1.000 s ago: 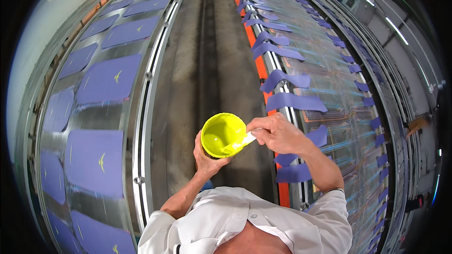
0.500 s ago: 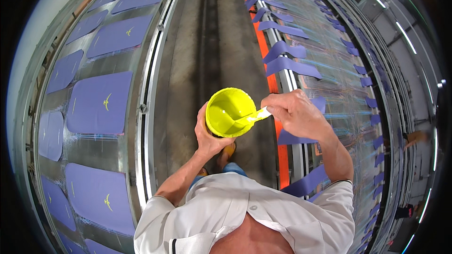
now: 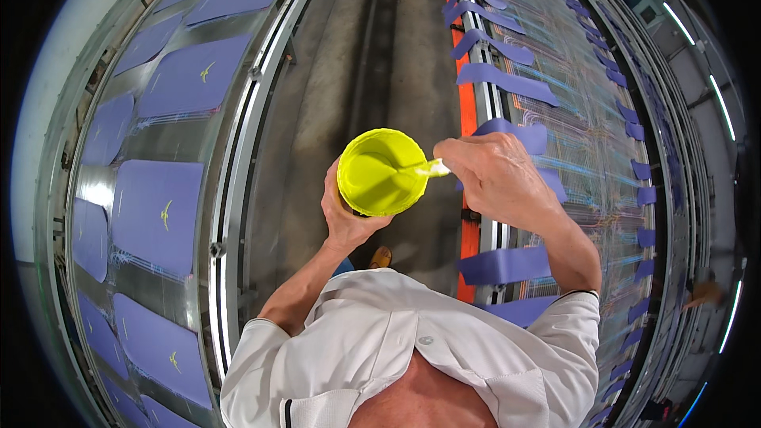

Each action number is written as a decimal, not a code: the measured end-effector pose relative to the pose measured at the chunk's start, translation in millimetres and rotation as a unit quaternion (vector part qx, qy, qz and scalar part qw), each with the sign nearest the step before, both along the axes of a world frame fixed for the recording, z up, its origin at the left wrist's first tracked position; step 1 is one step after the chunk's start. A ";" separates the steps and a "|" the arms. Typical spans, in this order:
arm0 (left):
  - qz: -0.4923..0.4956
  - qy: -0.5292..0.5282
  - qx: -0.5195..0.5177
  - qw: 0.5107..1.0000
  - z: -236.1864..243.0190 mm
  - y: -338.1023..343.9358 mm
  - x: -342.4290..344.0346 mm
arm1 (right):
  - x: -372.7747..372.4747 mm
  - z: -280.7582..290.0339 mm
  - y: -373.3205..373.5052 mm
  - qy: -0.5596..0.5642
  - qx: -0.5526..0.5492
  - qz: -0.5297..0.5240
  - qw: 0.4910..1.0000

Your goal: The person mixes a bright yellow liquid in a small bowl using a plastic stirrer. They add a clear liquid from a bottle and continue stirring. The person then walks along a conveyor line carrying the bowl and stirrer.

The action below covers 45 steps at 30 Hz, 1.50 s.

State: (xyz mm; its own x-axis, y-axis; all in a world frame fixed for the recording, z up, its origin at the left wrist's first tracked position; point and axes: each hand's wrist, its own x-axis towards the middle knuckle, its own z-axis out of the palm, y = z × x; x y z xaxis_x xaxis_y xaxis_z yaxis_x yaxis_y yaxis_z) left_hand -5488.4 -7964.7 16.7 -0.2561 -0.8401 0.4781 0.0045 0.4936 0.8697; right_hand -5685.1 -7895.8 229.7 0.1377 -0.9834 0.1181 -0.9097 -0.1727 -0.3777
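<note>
My left hand (image 3: pixel 346 223) is wrapped round a round tub (image 3: pixel 358 148), its fingers beneath and along the left side. Bright yellow-green paint (image 3: pixel 372 190) coats the tub's inside and rim; how deep it is I cannot tell. Between the thumb and fingers of my right hand (image 3: pixel 499 178) is the pale handle of a flat stirring stick (image 3: pixel 433 168), smeared with the same colour. The stick crosses the tub's right rim, and its lower end dips into the paint. Both hands are held in front of my white shirt, above the aisle.
A long metal-edged table on the left bears rows of purple panels (image 3: pixel 157 218) with small yellow marks. Along the right table, purple strips (image 3: pixel 507 83) curl over an orange-red edge (image 3: pixel 466 111). Concrete floor (image 3: pixel 329 87) runs between them. A blurred hand (image 3: pixel 704 295) shows far right.
The tables have slid down the picture as I move forward along the aisle. The tub sits slightly higher and further left in view, and the stick's visible part is shorter.
</note>
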 end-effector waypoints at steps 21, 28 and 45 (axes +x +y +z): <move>-0.129 0.092 0.017 0.987 -11.7 -320.0 -168.9 | -128.6 -4.5 -295.9 -0.239 0.156 -0.166 0.944; -0.092 0.080 -0.013 0.992 -11.8 -405.4 -210.6 | -179.9 -18.2 -391.6 0.065 -0.077 -0.080 0.992; -0.052 0.128 0.004 0.990 -3.9 -573.1 -395.6 | -391.5 -3.9 -571.6 -0.155 0.008 -0.130 0.979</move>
State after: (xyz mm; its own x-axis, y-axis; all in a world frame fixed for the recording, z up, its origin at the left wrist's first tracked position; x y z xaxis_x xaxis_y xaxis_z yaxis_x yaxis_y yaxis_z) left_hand -5884.1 -8537.8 12.8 -0.2126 -0.8192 0.5326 0.2761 0.4725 0.8370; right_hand -6076.6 -8467.3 225.8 -0.1575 -0.9825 0.0995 -0.7632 0.0571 -0.6437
